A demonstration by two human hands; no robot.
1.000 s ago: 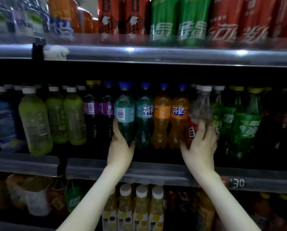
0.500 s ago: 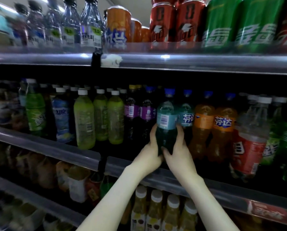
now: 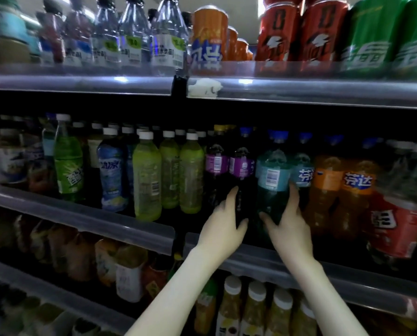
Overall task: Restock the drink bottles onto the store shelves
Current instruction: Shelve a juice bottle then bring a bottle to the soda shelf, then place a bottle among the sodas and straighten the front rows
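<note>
**Middle shelf, front row.** We took the teal-labelled bottle (image 3: 271, 175) as our landmark. It stood upright with its barcode panel, not its brand face, turned outward. Our right hand (image 3: 288, 229) was wrapped round its lower body, thumb on the near left side and fingers round the right. We judge that this low grip was chosen so the bottle could be twisted or slid without tipping. Immediately left of the landmark, our left hand (image 3: 223, 226) curled round the lower body of a dark purple-labelled bottle (image 3: 242, 166), probably to steady or square that neighbour at the same time. Directly below the landmark ran the clear front rail (image 3: 253, 261), which retains the row. Shadow hid both bottle bases, so we could not tell whether they were fully seated. Just right of the landmark stood the orange bottles (image 3: 326, 190), and well to its left the yellow-green bottles (image 3: 147, 180). Each flavour sat in its own side-by-side columns, which explains why the two gripped bottles stood so close together. We read the step as facing and aligning bottles already on the shelf.
</note>
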